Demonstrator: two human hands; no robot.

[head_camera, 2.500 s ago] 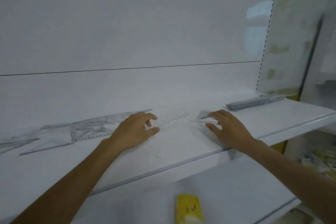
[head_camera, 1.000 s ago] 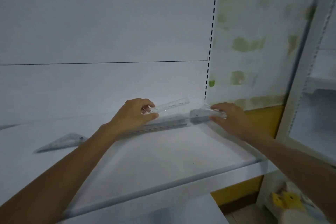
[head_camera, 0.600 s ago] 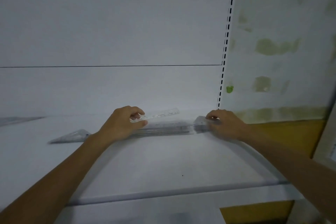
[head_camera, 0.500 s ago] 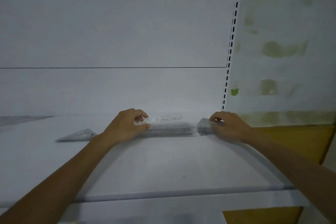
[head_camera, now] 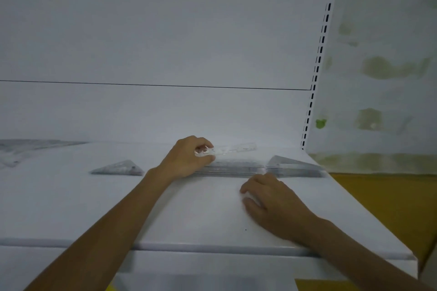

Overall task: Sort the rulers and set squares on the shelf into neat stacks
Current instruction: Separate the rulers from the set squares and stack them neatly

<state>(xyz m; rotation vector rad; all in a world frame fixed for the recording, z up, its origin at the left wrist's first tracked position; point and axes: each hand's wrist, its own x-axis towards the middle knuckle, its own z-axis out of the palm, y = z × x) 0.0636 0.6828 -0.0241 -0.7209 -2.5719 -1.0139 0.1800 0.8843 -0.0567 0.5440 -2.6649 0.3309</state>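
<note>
While the left hand (head_camera: 189, 160) curls round the near end of a clear ruler (head_camera: 236, 149), pinching it between thumb and fingers just above the centre of the frame, the right hand (head_camera: 274, 205) lies lower and to the right on the bare white shelf (head_camera: 189, 215). Its fingers are loosely bent and hold nothing. The clear ruler runs rightward from the left hand's grip, over the back of a stack of rulers (head_camera: 234, 168) that lies flat along the shelf. Whether the ruler touches the stack I cannot tell. The right hand's fingertips sit just in front of the stack's near edge, and contact there is unclear. At the right end of the stack, toward the shelf's right edge, lies a grey set square (head_camera: 293, 164), touching or overlapping the rulers. Another set square (head_camera: 118, 168) lies alone to the left of the left wrist, well apart from the stack. At the far left edge of the frame a blurred pile of rulers and set squares (head_camera: 21, 149) sits against the back panel (head_camera: 153, 30). A slotted upright (head_camera: 319, 59) rises at the upper right, with a wall (head_camera: 383, 78) blotched green beyond it.
</note>
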